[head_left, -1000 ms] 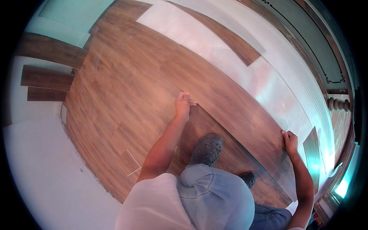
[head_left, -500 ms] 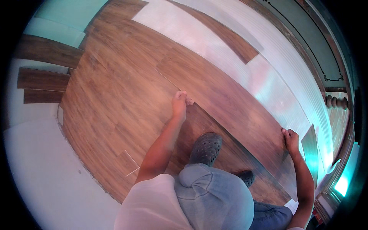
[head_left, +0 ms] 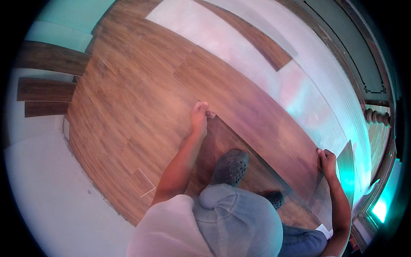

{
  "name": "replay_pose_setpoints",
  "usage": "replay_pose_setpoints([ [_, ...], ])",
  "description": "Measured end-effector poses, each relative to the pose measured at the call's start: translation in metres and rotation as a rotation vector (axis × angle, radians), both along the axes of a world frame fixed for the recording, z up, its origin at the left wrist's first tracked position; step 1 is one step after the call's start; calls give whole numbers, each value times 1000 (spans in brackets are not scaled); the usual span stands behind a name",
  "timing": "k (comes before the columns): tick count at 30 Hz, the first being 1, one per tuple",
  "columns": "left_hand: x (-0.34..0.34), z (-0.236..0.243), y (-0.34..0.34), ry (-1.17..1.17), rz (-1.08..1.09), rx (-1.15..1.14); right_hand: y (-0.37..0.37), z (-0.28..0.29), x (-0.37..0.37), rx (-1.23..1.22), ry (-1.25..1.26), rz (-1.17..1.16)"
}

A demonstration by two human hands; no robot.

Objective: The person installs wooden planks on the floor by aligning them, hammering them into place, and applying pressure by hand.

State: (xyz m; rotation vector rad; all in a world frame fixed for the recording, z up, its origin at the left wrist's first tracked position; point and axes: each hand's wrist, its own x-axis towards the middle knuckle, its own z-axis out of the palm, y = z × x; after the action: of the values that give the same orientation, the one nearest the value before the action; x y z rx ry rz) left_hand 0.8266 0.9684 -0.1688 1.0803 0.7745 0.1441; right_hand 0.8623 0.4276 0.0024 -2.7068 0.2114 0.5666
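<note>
A long brown wood-look floor plank (head_left: 261, 128) runs from the middle of the floor toward the lower right. Along its near edge a dark gap shows, so this side sits raised above the boards beside it. My left hand (head_left: 199, 118) is closed on that near edge, its fingertips curled under the plank. Farther right, my right hand (head_left: 328, 161) grips the far edge close to the plank's right end, thumb on top and the other fingers partly hidden. Laid wood-look flooring (head_left: 132, 90) spreads to the left and under my feet.
White underlay sheet (head_left: 214, 40) stretches beyond the plank, with a loose plank (head_left: 257, 36) on it. Several dark planks (head_left: 47, 89) lie at the left by a pale wall (head_left: 55, 180). My dark perforated clog (head_left: 231, 167) stands near the raised edge. A thin panel (head_left: 346, 171) leans beside my right hand.
Both hands keep their hold on the plank. My right hand and the plank's right end have shifted slightly right and down; the dark gap along the near edge looks a little narrower.
</note>
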Motion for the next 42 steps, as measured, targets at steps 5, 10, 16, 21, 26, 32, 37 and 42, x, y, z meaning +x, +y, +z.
replay_pose_setpoints([
  [5, 3, 3, 3, 51, -17, -11, 3, -5, 5, 29, 35, -10],
  [10, 12, 6, -3, 151, -51, 6, -24, -43, 5, -22, 82, -21],
  [16, 15, 2, 1, 204, -86, 71, -15, -62, 3, 77, 115, -88],
  [21, 19, 16, 7, 317, -234, 189, -25, -91, 3, 68, 96, -52],
  [26, 24, 12, 65, 557, -711, 1236, -18, -100, 4, 76, 111, -71],
  [32, 33, 22, 111, 441, -452, 1589, -13, -103, 4, 36, 80, -13],
  [37, 45, 30, 121, 586, -546, 1464, -16, -105, 4, 86, 100, -41],
  [42, 61, 32, 114, 652, -478, 1449, -34, -121, 2, 47, 98, -16],
])
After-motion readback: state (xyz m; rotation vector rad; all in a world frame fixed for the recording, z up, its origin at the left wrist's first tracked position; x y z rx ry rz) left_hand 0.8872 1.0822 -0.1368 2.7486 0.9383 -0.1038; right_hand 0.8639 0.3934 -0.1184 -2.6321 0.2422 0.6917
